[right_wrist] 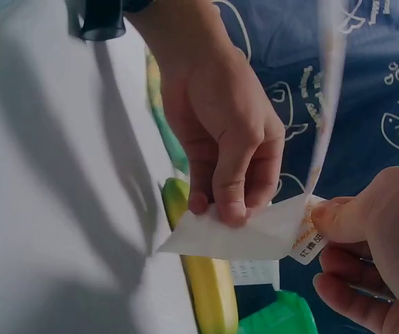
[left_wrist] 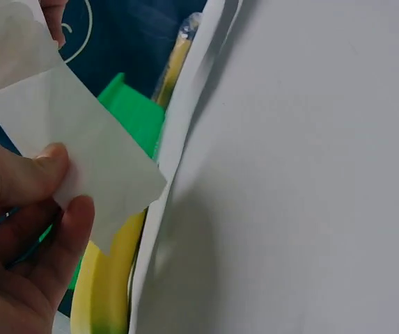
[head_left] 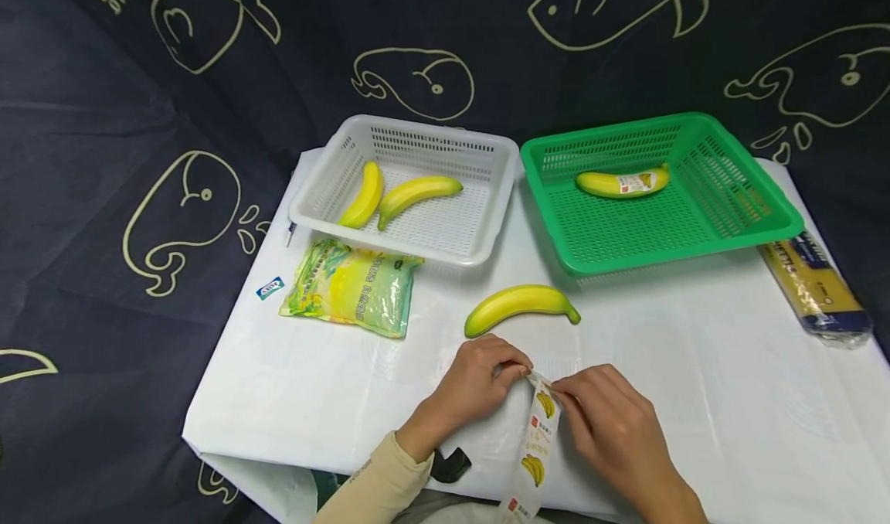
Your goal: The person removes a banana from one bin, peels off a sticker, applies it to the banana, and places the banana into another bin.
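A strip of banana stickers (head_left: 537,439) runs down from between both hands toward the near table edge, printed with bananas and small text. My left hand (head_left: 480,377) pinches the blank backing end of the strip between thumb and fingers. On the other side, my right hand (head_left: 619,423) pinches the strip where a printed sticker (right_wrist: 310,240) stands at an angle to the white backing (right_wrist: 234,236). Just beyond the hands a yellow banana (head_left: 521,306) lies on the white table, touched by neither hand.
At the back left a white basket (head_left: 403,247) holds two bananas. Beside it, a green basket (head_left: 667,257) contains a banana with a sticker on it. A yellow-green packet (head_left: 354,288), a small blue-green wrapper (head_left: 270,287) and a gold-blue package (head_left: 820,288) lie around them.
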`<state>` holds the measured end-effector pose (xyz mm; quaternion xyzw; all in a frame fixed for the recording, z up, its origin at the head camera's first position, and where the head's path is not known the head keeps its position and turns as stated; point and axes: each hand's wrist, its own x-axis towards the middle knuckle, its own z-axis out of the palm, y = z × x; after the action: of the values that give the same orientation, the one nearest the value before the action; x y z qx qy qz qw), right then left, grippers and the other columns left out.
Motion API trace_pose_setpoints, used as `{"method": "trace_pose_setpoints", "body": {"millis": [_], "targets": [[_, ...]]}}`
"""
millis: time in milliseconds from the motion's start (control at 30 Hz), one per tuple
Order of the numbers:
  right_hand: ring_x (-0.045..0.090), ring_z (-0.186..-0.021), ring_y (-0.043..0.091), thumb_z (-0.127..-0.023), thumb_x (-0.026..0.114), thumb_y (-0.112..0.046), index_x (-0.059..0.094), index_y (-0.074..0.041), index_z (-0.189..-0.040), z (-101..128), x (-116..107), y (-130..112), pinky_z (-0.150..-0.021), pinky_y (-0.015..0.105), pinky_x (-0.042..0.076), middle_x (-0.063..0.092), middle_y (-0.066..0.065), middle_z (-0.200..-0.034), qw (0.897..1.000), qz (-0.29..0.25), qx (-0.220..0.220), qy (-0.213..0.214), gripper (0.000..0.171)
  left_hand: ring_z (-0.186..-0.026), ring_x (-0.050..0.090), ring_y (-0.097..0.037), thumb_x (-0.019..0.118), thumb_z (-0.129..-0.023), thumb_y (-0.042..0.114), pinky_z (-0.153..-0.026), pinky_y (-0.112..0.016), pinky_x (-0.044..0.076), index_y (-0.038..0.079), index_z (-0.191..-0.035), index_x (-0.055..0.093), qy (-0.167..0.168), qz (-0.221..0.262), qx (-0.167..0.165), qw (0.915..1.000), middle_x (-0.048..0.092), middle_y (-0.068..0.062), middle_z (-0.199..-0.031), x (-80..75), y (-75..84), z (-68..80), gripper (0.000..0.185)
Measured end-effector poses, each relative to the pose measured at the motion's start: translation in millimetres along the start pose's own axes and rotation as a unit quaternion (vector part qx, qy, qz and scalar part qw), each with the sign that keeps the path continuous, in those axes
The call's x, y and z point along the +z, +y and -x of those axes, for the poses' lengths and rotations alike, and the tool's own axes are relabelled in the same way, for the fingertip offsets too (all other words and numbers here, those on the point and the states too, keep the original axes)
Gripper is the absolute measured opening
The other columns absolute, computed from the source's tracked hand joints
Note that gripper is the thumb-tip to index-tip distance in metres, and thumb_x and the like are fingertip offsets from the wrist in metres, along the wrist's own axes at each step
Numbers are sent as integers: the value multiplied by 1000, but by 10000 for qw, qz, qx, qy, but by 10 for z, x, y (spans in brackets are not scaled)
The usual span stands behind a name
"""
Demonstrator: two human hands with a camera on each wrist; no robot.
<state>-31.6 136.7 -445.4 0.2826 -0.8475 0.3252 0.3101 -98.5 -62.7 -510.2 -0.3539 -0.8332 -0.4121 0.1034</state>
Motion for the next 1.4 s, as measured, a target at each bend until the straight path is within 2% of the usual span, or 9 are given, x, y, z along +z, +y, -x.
{"method": "trace_pose_setpoints", "body": {"millis": [200,500,633,767,900,1067,1200,1300,1400], "targets": [[57,-68,17,-95,62,-24,70,-3,-81,-138,-255,-61,-71,19,44,63,1,-76,9961,-354,90,800,26,-87,62,-8,74,-83,8,-81,-25,47,17,-87,75,306,-277,-718,9966,69,8,-88,-109,-174,86,10],[58,-75,10,-76,76,3,69,-5,-90,-67,-278,141,-75,14,45,64,3,-85,9879,-917,1186,406,18,-95,59,-3,66,-88,8,-88,-21,43,17,-97,74,-359,111,-668,9971,67,10,-97,-112,-130,41,15],[59,-73,8,-74,79,6,69,-12,-94,39,-183,293,-71,15,46,65,-3,-84,9673,-1162,2247,-166,29,-107,58,-7,57,-88,1,-95,-24,41,12,-104,73,-660,66,-645,9957,67,6,-108,-98,-101,29,25],[60,-72,10,-83,76,-8,67,-18,-94,93,-97,403,-69,16,47,64,-7,-81,9373,-1261,3193,-594,17,-103,59,-6,54,-88,2,-89,-24,46,10,-110,71,-256,478,-990,9936,67,3,-109,-120,-77,27,29],[61,-73,14,-86,74,-15,68,-16,-94,68,-24,440,-69,17,47,65,-3,-81,9170,-1442,3657,-677,11,-92,62,-6,60,-94,18,-77,-23,51,9,-118,65,296,1514,-1522,9762,69,-2,-105,-145,-34,-29,26],[62,-75,18,-86,73,-7,68,-6,-97,-73,52,298,-67,21,50,67,5,-84,8907,-2048,4012,-609,12,-84,65,-9,71,-89,26,-71,-26,53,6,-115,65,183,2558,-2219,9407,69,-2,-99,-144,66,-91,33],[63,-77,20,-85,71,-1,68,-2,-101,-117,131,200,-67,24,51,67,8,-87,8871,-2277,3964,-644,16,-75,66,-13,74,-86,21,-64,-27,54,6,-102,70,299,2882,-2516,9235,68,-2,-88,-131,113,-97,21],[63,-78,18,-87,71,-7,69,-7,-104,-42,211,237,-68,23,50,68,3,-89,8913,-2097,3970,-636,17,-68,64,-11,74,-86,20,-60,-26,52,10,-94,71,482,2585,-2302,9369,68,2,-81,-112,104,-85,13],[63,-78,15,-89,71,-18,66,-16,-115,49,279,305,-69,22,49,69,-4,-93,9005,-1723,3950,-584,26,-65,60,-5,73,-88,20,-59,-23,51,14,-91,71,460,1951,-1755,9639,66,8,-79,-81,85,-75,8]]}}
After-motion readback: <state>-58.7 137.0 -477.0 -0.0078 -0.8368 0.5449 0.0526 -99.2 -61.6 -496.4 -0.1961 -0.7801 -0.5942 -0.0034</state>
